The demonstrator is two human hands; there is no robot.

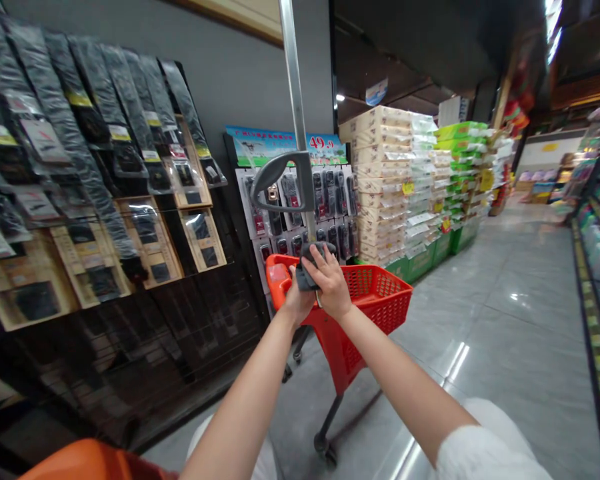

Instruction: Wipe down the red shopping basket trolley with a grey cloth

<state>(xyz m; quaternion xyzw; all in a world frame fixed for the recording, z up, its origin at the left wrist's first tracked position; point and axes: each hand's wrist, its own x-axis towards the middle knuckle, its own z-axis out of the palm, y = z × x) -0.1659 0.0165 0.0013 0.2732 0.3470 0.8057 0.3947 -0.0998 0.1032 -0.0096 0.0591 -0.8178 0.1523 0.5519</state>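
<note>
While left hand (pixel 300 301) grasps dark-grey blocky piece (pixel 305 279), right hand (pixel 335 291) clasps near face, probably steadying silver metal pole (pixel 295 80).

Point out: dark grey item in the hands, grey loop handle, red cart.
Dark grey item (pixel 307 280): head view, on its lower visible part.
Grey loop handle (pixel 307 181): head view, on its right side.
Red cart (pixel 333 343): head view, on its solid side.

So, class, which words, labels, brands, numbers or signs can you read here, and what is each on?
"49.9": on the blue banner.
Too blurred to read: the banner's other characters, the hanging tags, the ceiling sign, and the print on the stacked boxes.
No readable lettering: the dark grey item being held.
</note>
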